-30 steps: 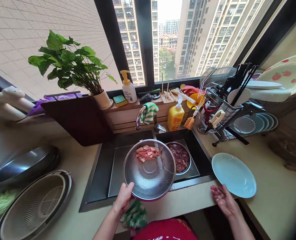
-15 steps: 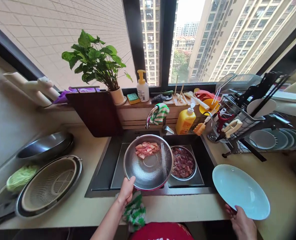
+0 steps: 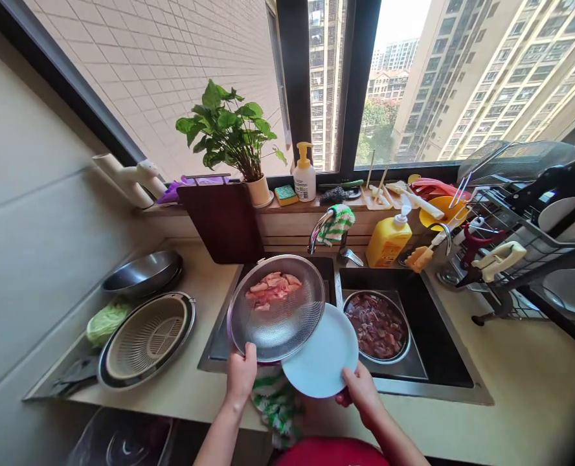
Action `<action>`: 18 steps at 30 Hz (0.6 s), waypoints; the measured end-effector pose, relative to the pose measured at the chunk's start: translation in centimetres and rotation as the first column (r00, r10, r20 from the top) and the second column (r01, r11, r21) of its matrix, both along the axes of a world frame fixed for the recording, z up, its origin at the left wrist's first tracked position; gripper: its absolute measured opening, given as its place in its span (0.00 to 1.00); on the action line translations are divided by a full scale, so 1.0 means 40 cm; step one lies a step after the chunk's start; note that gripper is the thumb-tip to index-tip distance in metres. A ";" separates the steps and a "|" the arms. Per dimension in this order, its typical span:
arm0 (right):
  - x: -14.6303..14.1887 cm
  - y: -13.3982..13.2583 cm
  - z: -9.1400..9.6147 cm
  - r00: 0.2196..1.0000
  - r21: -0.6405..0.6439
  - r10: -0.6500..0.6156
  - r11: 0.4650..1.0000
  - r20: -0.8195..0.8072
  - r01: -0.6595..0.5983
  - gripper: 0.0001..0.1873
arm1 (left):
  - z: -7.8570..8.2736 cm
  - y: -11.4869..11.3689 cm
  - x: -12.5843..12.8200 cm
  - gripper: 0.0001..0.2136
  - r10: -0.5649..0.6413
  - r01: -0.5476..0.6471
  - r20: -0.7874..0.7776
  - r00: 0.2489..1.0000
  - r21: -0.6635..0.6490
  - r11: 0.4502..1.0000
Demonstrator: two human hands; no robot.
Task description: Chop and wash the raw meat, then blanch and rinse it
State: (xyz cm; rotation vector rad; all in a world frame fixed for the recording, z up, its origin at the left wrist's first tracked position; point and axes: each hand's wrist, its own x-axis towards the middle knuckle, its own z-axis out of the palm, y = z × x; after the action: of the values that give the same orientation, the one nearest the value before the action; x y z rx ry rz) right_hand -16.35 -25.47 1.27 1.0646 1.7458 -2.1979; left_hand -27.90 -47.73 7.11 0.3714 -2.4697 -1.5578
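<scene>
My left hand [image 3: 241, 375] grips the near rim of a steel mesh colander [image 3: 272, 310], held tilted over the sink [image 3: 438, 336]. Pink meat slices [image 3: 270, 288] lie at its far side. My right hand [image 3: 360, 390] holds a pale blue plate [image 3: 324, 356] by its near edge, its left edge tucked just under the colander's rim. A steel bowl of dark red meat [image 3: 377, 325] sits in the right basin.
A white basket in a steel basin [image 3: 146, 340], cabbage [image 3: 105, 321] and a wok [image 3: 142, 273] stand on the left counter. A cutting board [image 3: 222, 220], plant [image 3: 232, 129], soap bottles [image 3: 388, 239], tap [image 3: 321, 230] and dish rack [image 3: 515, 252] line the back and right.
My right hand reached the plate on the right counter, picked it up and carried it left to the colander. The view swung left.
</scene>
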 end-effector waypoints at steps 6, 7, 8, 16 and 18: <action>-0.083 -0.072 0.038 0.998 0.006 0.054 0.999 -0.022 -0.054 0.09 | 0.047 0.000 0.014 0.17 -0.045 0.009 -0.244 0.969 -0.148 0.989; -0.087 -0.077 0.040 0.998 0.008 0.051 0.999 -0.027 -0.051 0.10 | 0.050 0.004 0.016 0.19 -0.068 0.026 -0.270 0.961 -0.155 0.988; -0.089 -0.080 0.040 0.998 0.006 0.051 0.999 -0.030 -0.051 0.10 | 0.050 0.008 0.019 0.21 -0.090 0.044 -0.289 0.953 -0.164 0.986; -0.091 -0.100 0.029 0.998 -0.062 -0.029 0.998 -0.053 0.026 0.12 | 0.005 -0.013 0.032 0.33 -0.404 0.205 -0.510 0.759 -0.402 0.892; -0.092 -0.103 0.033 0.995 -0.074 -0.068 0.995 -0.078 0.062 0.12 | 0.009 -0.028 0.027 0.35 -0.502 0.270 -0.560 0.659 -0.447 0.853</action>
State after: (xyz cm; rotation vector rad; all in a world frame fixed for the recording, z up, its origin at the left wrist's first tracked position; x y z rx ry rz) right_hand -20.05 -29.57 2.60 1.0457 1.6726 -2.3546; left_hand -26.84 -48.85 7.48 -0.7189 -2.2056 -1.0666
